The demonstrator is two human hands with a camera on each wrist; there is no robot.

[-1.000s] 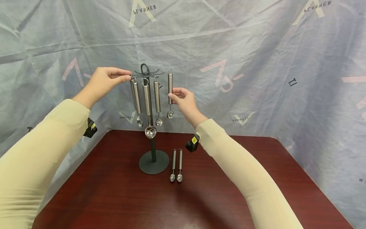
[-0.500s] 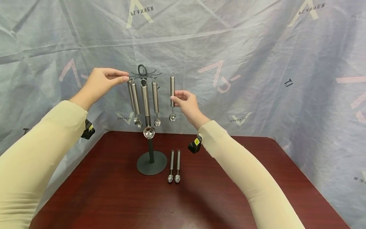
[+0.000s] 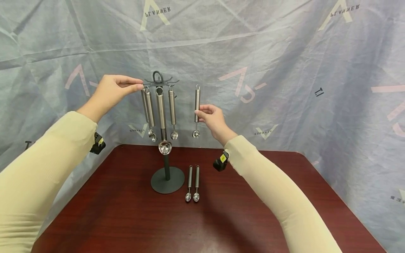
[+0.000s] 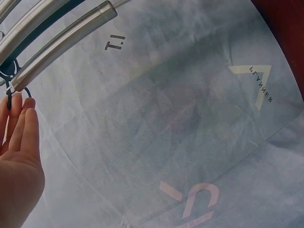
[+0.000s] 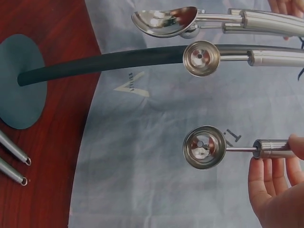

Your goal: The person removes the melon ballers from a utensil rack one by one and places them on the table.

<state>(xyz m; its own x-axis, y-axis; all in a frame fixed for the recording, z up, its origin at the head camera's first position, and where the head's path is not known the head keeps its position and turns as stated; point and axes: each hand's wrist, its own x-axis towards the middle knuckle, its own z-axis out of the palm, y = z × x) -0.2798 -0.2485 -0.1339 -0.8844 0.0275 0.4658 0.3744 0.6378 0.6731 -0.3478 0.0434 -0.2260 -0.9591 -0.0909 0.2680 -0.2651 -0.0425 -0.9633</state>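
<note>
Gripping a scoop upright beside the hook stand, with both hands well apart

Pinching a metal scoop [image 3: 197, 102] low on its handle between the thumb and fingers of the right hand [image 3: 215, 121]. Held ring up and bowl down, to the right of the dark hook stand [image 3: 166, 167] and apart from it, showing above the table's far edge in the head view. Turned with the bowl's hollow toward the right wrist camera. Pinching an outer hook of the stand with the fingertips of the left hand [image 3: 110, 91], just beside the ring of a hanging scoop.

Loaded on the hooks with one large scoop [image 3: 161, 112] at the front and three small scoops [image 3: 172, 107], two to its left and one to its right. Standing by a round base [image 3: 167, 187] toward the far left corner of the table [image 3: 142, 225]. Lying just right of that base, as a pair of loose scoops [image 3: 197, 177], side by side, with rings toward the far edge and bowls toward the near edge. Backed by wrinkled, printed grey cloth [image 3: 284, 105].
</note>
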